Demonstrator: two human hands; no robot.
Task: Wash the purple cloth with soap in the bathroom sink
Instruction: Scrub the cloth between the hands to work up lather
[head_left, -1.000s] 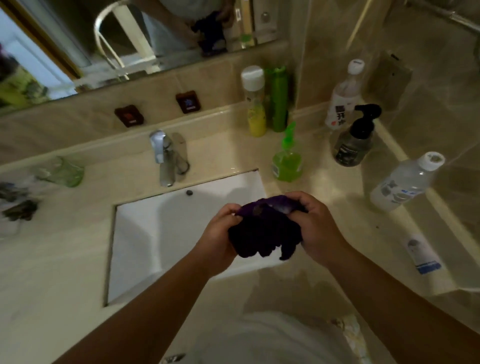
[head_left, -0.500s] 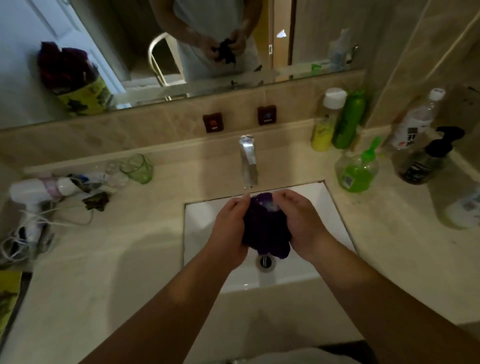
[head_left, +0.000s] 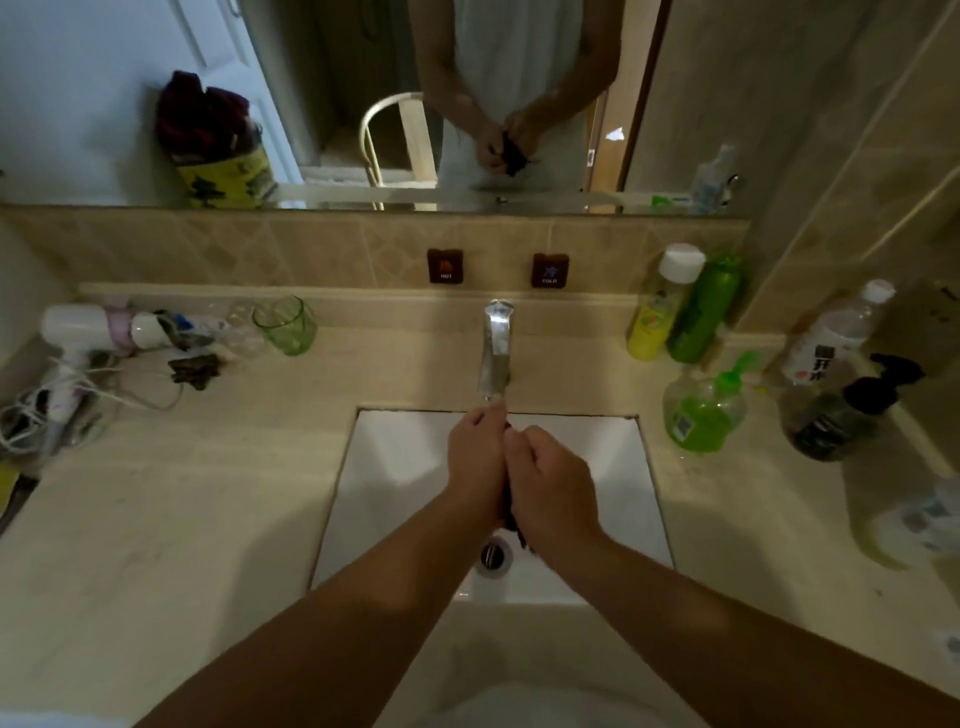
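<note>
Both hands, left hand (head_left: 475, 462) & right hand (head_left: 553, 486), pressed tog, clamped on purple cloth (head_left: 515, 525) over sink (head_left: 395, 467), under faucet (head_left: 496, 345)

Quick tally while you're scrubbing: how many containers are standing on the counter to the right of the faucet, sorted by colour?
Green: 2, the tall green bottle and the green pump bottle
Yellow with white cap: 1
Clear with white cap: 1
Dark with black pump: 1
Total: 5. A blurred item at the right edge is uncounted.
</note>
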